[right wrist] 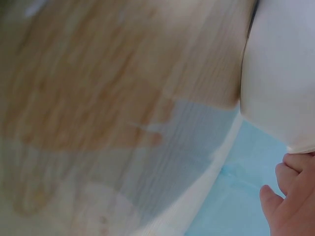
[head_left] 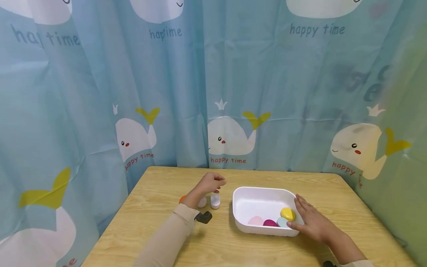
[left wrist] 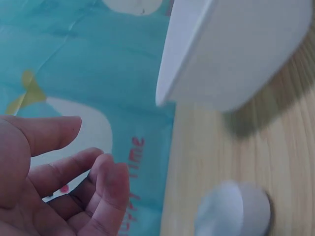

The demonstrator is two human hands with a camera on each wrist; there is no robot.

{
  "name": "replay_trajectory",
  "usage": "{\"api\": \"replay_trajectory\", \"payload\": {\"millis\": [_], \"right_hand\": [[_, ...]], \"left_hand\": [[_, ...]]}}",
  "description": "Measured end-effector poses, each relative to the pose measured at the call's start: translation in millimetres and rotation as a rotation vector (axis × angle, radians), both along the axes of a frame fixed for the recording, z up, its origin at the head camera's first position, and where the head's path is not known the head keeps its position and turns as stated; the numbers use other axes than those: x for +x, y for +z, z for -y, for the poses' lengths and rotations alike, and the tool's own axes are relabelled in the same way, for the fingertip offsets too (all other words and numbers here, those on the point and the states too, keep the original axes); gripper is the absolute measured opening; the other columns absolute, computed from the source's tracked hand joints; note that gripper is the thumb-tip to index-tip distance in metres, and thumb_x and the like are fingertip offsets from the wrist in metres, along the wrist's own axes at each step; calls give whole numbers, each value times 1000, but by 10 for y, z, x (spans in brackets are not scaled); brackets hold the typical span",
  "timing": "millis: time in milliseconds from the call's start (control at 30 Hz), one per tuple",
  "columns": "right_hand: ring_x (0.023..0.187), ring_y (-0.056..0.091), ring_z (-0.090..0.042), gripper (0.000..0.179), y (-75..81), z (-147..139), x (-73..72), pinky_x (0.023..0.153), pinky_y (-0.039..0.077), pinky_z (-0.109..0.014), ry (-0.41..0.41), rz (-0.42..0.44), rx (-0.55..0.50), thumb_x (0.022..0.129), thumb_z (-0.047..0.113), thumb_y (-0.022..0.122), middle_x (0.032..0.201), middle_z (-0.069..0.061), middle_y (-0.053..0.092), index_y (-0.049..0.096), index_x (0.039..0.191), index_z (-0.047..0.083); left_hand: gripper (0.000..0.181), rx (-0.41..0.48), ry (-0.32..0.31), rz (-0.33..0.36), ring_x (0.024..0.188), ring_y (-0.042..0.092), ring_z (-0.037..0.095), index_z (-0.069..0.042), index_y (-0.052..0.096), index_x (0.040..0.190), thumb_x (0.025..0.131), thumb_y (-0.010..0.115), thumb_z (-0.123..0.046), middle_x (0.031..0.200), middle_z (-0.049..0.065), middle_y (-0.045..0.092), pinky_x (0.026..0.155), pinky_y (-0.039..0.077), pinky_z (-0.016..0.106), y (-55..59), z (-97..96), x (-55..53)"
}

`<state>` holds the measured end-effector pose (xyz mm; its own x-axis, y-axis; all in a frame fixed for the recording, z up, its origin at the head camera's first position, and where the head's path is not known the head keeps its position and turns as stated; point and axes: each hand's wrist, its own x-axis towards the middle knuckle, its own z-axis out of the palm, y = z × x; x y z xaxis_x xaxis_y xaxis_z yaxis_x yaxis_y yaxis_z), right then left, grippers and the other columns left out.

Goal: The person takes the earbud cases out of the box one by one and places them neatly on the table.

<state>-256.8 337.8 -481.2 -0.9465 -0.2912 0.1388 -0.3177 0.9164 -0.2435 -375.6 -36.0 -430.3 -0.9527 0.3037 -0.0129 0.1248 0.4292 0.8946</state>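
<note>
My left hand [head_left: 210, 183] is above the table, left of the white basin [head_left: 240, 218]. In the left wrist view, its fingers [left wrist: 110, 189] are loosely bent and hold nothing. Below it stands a small white domed piece [head_left: 215, 202]; beside that, a pale round piece [head_left: 202, 202] and an orange piece [head_left: 182, 199] are partly covered by the left wrist. My right hand [head_left: 313, 220] rests against the basin's right end, fingers stretched along the rim and thumb at the near corner. Inside the basin lie rounded pieces: yellow [head_left: 288, 214], light blue [head_left: 282, 222], magenta [head_left: 270, 223] and light pink [head_left: 255, 220].
The wooden table [head_left: 133, 226] has rounded far corners. A blue curtain [head_left: 186, 92] printed with whales hangs right behind the table and along its sides. A dark strap piece [head_left: 203, 217] sits at the left wrist.
</note>
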Motion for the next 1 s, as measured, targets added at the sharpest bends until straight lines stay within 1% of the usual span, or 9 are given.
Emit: {"api": "replay_trajectory", "payload": {"millis": [133,233,300,400,567,767,867,1000], "right_hand": [[129,16,-38,91,-15,7,-5,98,19,-57,2,3,2,80,58,52,145,-19,13,20,138,-3],[129,15,-37,91,-14,3,-2,98,19,-57,2,2,-1,79,57,53,145,-19,13,20,138,-4],[129,15,-37,91,-12,-2,1,98,19,-57,0,0,1,79,57,53,145,-19,13,20,138,-4],[129,16,-37,91,-5,-9,2,98,19,-57,-1,-5,6,79,58,52,144,-19,14,20,138,-4],[129,17,-37,91,-12,-8,5,98,19,-57,-1,-11,14,80,59,51,144,-19,14,21,138,-4],[129,17,-37,91,-25,-11,9,98,19,-56,-3,-18,6,79,59,51,144,-18,15,21,138,-3],[129,16,-36,91,-38,-18,5,99,19,-56,-3,-24,7,79,59,51,144,-18,15,21,138,-3],[129,16,-36,91,-44,-21,-5,99,20,-56,-3,-27,3,79,59,51,145,-18,15,22,138,-3]], "left_hand": [[23,19,-29,17,78,58,24,-6,64,102,86,60,-21,89,6,59,59,52,29,25,-167,26],[23,29,-58,26,79,57,24,-6,64,102,85,61,-22,88,3,58,60,52,29,32,-307,44],[24,30,-88,18,77,57,22,-6,64,102,85,61,-22,89,1,58,60,52,30,26,-399,57],[20,15,-114,6,74,57,19,-7,65,99,85,62,-21,87,0,58,58,52,30,13,-524,71],[14,-35,-117,3,69,57,16,-11,67,91,82,64,-22,82,-1,59,56,51,29,-8,-689,97],[14,-72,-108,7,69,57,14,-12,67,90,82,65,-23,80,-2,58,56,52,29,-4,-847,138],[16,-62,-119,9,69,57,15,-11,66,92,82,66,-23,80,-2,58,56,52,29,4,-916,167],[17,-26,-135,21,69,58,16,-10,66,93,81,66,-23,80,-2,58,56,52,29,-2,-1000,192]]}}
